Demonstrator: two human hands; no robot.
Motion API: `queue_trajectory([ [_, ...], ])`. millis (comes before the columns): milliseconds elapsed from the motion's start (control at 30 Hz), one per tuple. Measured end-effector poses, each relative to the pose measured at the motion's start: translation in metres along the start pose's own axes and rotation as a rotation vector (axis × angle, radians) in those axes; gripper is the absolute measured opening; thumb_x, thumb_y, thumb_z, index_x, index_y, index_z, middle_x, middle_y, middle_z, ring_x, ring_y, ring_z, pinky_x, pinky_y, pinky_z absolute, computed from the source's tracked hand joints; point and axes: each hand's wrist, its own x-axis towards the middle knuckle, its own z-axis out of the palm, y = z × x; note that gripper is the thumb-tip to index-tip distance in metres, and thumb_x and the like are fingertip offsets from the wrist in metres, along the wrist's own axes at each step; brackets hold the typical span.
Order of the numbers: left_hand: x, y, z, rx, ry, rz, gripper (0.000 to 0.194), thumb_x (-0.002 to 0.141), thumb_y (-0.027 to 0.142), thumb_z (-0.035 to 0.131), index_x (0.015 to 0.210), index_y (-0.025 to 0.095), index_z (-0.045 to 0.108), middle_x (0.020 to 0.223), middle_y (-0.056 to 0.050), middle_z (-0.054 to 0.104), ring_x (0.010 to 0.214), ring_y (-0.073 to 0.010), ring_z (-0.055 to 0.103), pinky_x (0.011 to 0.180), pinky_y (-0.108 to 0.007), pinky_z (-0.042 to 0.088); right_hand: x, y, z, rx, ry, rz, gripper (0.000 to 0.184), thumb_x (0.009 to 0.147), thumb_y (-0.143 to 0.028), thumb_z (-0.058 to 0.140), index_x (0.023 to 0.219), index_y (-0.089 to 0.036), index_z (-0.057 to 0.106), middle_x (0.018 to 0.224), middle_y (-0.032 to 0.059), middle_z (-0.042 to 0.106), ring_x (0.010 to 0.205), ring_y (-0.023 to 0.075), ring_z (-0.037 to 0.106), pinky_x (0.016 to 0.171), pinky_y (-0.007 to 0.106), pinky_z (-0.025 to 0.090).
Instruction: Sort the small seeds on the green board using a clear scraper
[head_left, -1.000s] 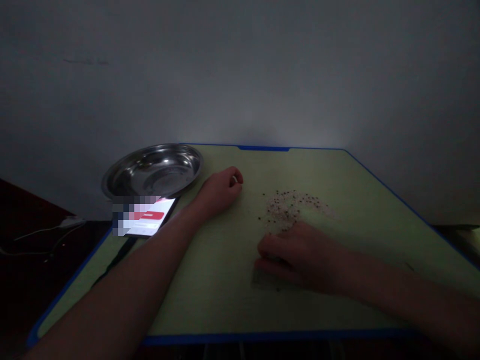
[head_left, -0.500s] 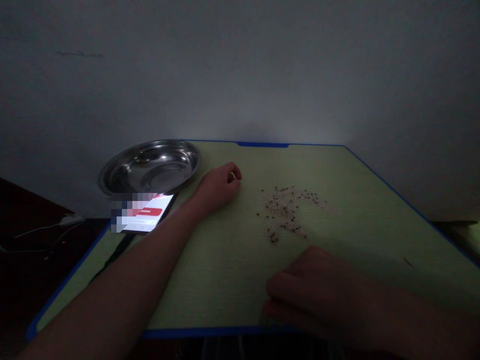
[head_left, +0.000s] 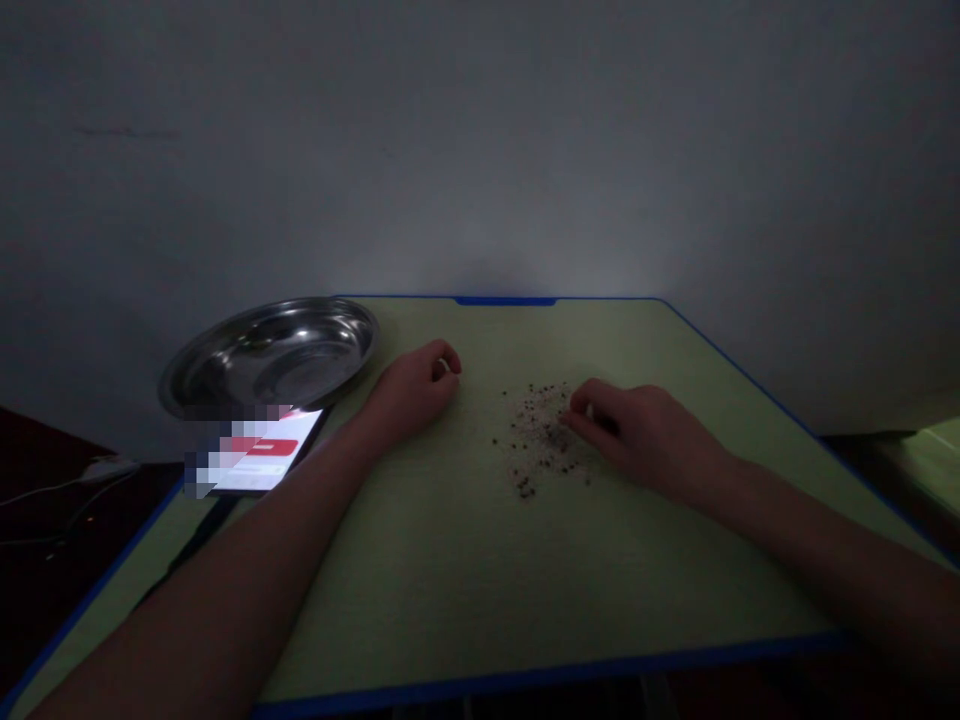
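A scattered pile of pale rice-like grains point(head_left: 536, 450) mixed with small dark beans point(head_left: 523, 488) lies on the green tabletop point(head_left: 450, 580). At the pile's right side, my right hand point(head_left: 637, 430) reaches down with thumb and forefinger pinched together among the grains. Whatever is between those fingertips is too small to make out. My left hand point(head_left: 420, 385) rests on the table left of the pile, fingers loosely curled in, with nothing visible in them. It is nearest to a wide stainless steel basin point(head_left: 315, 370), just to its left.
A phone with a lit screen point(head_left: 266, 455) lies in front of the basin, beside my left forearm. A blue rim point(head_left: 525, 688) edges the table, and a grey wall point(head_left: 487, 150) stands behind it. White cables point(head_left: 105, 470) run at the far left.
My right hand has moved forward from the table's near edge to the pile and now pinches there. The left hand stays in place on the table; the view has shifted slightly.
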Motion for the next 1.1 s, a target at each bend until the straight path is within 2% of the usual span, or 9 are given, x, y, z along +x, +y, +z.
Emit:
queue_trajectory([
  [167,0.001,-0.001,-0.001,-0.001,-0.007,0.001,0.015,0.075,0.022,0.047,0.084,0.018,0.057,0.064,0.001,0.057,0.054,-0.0120,0.045,0.054,-0.027,0.032,-0.008,-0.012,-0.002,0.028,-0.071,-0.097,0.026,0.094,-0.039,0.047,0.083,-0.020,0.061,0.051,-0.0033,0.057,0.044,0.0122,0.053,0.048,0.025,0.032],
  [367,0.001,0.001,-0.003,-0.003,-0.009,0.008,0.015,0.071,0.020,0.046,0.083,0.018,0.056,0.069,-0.001,0.059,0.059,-0.0139,0.050,0.057,-0.028,0.034,-0.028,-0.008,-0.016,0.063,0.040,-0.114,0.025,0.095,-0.037,0.049,0.079,-0.020,0.057,0.047,-0.0061,0.052,0.037,0.0094,0.048,0.043,0.023,0.031],
  [567,0.001,0.002,-0.003,0.015,-0.014,-0.002,0.014,0.073,0.021,0.046,0.083,0.019,0.055,0.067,0.000,0.059,0.057,-0.0133,0.049,0.056,-0.028,0.034,-0.044,-0.002,-0.014,0.015,-0.002,-0.188,0.025,0.097,-0.034,0.046,0.081,-0.020,0.058,0.048,-0.0056,0.056,0.038,0.0104,0.053,0.044,0.024,0.033],
  [800,0.001,0.002,-0.003,0.012,-0.010,-0.019,0.015,0.072,0.022,0.047,0.083,0.019,0.056,0.065,-0.001,0.059,0.056,-0.0135,0.048,0.055,-0.028,0.033,-0.047,0.004,-0.014,0.008,-0.095,-0.235,0.028,0.098,-0.034,0.043,0.081,-0.019,0.059,0.052,-0.0028,0.060,0.045,0.0126,0.058,0.048,0.025,0.034],
  [1100,0.001,0.002,-0.004,0.013,-0.008,-0.025,0.014,0.071,0.021,0.047,0.082,0.019,0.056,0.066,0.000,0.060,0.056,-0.0132,0.048,0.054,-0.026,0.033,-0.058,-0.020,-0.008,0.058,-0.186,-0.271,0.034,0.099,-0.036,0.040,0.075,-0.020,0.057,0.053,-0.0025,0.057,0.046,0.0113,0.054,0.048,0.028,0.027],
])
